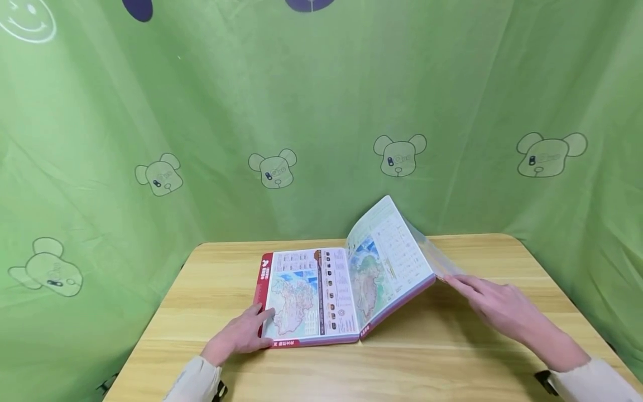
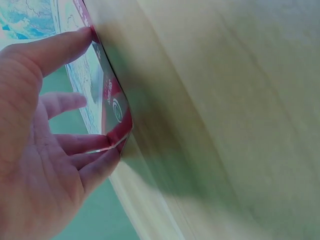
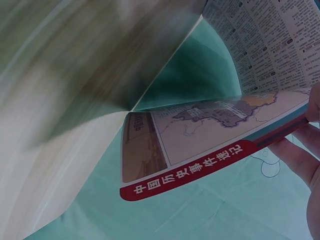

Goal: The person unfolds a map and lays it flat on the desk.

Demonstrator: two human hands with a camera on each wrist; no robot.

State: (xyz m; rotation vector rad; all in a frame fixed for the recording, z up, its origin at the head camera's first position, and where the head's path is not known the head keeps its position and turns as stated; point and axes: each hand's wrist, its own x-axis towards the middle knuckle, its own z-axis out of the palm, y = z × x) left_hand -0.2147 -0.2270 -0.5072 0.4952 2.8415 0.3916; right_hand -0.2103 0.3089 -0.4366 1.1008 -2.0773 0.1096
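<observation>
An open map book (image 1: 326, 290) lies on a wooden table (image 1: 452, 357). Its left half lies flat. The right half is raised at a slant, pages fanning above it. My left hand (image 1: 241, 335) rests on the book's near left corner, fingers fairly straight; in the left wrist view the left hand (image 2: 35, 150) touches the red corner (image 2: 114, 107). My right hand (image 1: 492, 304) reaches to the raised half's outer edge. In the right wrist view the red cover (image 3: 200, 170) runs between my fingers (image 3: 297, 160) below and a thumb tip above.
Green cloth with bear prints (image 1: 321, 111) hangs behind and on both sides of the table. Bare wood lies in front of the book and to its left and right. The table's far edge (image 1: 351, 240) meets the cloth.
</observation>
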